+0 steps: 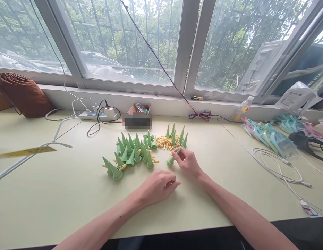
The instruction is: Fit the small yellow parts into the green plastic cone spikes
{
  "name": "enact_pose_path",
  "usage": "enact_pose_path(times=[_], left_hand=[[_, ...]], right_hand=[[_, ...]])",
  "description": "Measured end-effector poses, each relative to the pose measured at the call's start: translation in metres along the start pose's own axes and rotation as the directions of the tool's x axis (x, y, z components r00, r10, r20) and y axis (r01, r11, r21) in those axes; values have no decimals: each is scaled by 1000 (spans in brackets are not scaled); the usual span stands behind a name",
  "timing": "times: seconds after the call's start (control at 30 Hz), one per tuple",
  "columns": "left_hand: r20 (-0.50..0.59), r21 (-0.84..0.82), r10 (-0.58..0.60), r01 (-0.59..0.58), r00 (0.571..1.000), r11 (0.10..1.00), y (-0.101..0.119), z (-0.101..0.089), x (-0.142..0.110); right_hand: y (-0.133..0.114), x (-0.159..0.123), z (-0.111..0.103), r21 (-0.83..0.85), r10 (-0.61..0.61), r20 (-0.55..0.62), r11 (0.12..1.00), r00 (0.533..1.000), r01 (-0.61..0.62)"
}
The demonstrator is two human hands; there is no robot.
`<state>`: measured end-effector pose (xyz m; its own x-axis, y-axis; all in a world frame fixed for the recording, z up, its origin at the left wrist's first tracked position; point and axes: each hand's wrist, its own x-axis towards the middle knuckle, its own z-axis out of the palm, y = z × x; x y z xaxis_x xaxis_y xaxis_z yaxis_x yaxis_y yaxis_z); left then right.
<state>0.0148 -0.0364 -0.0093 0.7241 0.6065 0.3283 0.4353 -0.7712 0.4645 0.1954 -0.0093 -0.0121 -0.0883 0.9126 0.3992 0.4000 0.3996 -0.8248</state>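
Just below frame centre, a green cone (170, 161) is pinched by its taper in the right hand (188, 162) and could be dropped if that slips; whether anything is held in the curled left hand (158, 185) cannot be told.

Diffuse daylight from the far windows (111, 38), with pale glare; faint, soft shadows on the tabletop (73, 194); wide-angle stretching toward left and right; one pixelated patch (137, 122).

Two hands (158, 187); one held cone (170, 161), five beside the yellow pegs (163, 142), over a dozen clustered left; pegs uncountable; one bottle (240, 110), one brown bag (26, 97).
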Motion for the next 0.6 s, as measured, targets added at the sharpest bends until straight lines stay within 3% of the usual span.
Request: enact_pose_path(times=[0.33, 0.6], left_hand=[[70, -32, 136, -134, 988, 990, 9, 2, -6], [71, -73, 216, -211, 974, 975, 7, 10, -8]], right_hand=[[-2, 0, 1, -39, -34, -3, 999, 999, 34], [-4, -6, 7, -55, -212, -54, 976, 976, 209]])
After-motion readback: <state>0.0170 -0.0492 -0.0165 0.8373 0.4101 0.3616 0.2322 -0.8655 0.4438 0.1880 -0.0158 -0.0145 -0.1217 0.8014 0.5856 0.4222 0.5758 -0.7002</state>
